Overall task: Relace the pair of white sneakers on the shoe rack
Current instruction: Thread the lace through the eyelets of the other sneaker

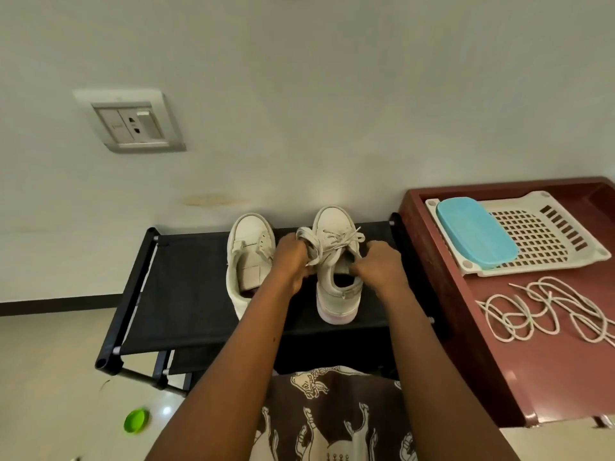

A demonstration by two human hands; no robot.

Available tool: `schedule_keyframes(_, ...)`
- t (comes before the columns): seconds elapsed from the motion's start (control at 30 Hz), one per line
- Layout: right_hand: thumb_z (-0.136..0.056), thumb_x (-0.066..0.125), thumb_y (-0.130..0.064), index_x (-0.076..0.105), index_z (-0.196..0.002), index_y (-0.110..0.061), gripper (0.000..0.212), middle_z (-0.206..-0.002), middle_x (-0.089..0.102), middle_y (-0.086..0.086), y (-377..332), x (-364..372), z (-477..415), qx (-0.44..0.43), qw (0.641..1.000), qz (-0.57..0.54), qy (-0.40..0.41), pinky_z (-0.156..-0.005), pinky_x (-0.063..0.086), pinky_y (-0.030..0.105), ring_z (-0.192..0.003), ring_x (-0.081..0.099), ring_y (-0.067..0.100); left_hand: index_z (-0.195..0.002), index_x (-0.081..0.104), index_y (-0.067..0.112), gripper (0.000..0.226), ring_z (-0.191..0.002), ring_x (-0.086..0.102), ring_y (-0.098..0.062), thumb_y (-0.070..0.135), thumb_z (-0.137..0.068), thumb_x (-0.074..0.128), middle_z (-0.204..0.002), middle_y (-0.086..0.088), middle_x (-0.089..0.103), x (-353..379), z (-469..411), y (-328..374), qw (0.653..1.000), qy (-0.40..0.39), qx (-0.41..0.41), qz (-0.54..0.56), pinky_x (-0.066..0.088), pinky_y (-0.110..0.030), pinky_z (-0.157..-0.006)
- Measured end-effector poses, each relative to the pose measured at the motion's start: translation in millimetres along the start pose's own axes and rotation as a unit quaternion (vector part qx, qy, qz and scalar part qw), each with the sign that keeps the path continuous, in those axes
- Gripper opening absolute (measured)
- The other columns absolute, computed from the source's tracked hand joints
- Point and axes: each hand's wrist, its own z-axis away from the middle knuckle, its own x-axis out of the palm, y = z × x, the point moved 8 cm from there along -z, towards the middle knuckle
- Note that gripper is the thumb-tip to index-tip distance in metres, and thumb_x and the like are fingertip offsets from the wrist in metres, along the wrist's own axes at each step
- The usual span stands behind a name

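1. Patterned cloth (332,424) lies nearest the camera, and both forearms reach over it towards the rack.
2. Black rack (186,294) carries the two white sneakers side by side, toes to the wall.
3. Maroon worktop (499,354), just right of the rack, bears a white tray (552,237), a blue lid (476,232) and loose laces (545,311).
4. Right sneaker (336,297) is laced; left sneaker (248,247) shows bare eyelets.
5. Left hand (291,262): its fingers (301,252) are curled, pinching a grey strip on the right sneaker. I cannot tell whether the strip is tongue or lace.
6. Right hand (379,266): its fingers (361,265) are curled, gripping that sneaker's collar edge.
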Motion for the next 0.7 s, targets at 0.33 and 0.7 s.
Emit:
schedule_keyframes(0.33, -0.088, 0.047, 0.000, 0.064, -0.097, 0.004, 0.020, -0.099, 0.062, 0.021, 11.1, -27.8, -19.3, -0.017, 0.993, 0.070, 0.098, -0.062, 0.038, 0.026, -0.073, 0.055, 0.023, -0.084, 0.056, 0.005, 0.036, -0.075, 0.056, -0.024, -0.009, -0.091, 0.024, -0.079, -0.012, 0.057, 34.7, 8.9, -11.1, 0.992, -0.068, -0.055, 0.094, 0.050, -0.048, -0.080)
schedule_keyframes(0.7, -0.095, 0.052, -0.020, 0.066, -0.086, -0.003, 0.024, -0.078, 0.064, 0.007, -28.0, -51.5, 14.1, -0.073, 0.964, -0.037, 0.252, -0.059, 0.042, 0.025, -0.066, 0.060, 0.017, -0.094, 0.050, 0.000, 0.032, -0.100, 0.057, -0.031, -0.011, -0.094, 0.020, -0.107, -0.021, 0.057, 16.3, -1.2, 19.8, 0.945, -0.087, -0.018, 0.313, 0.048, -0.033, -0.082)
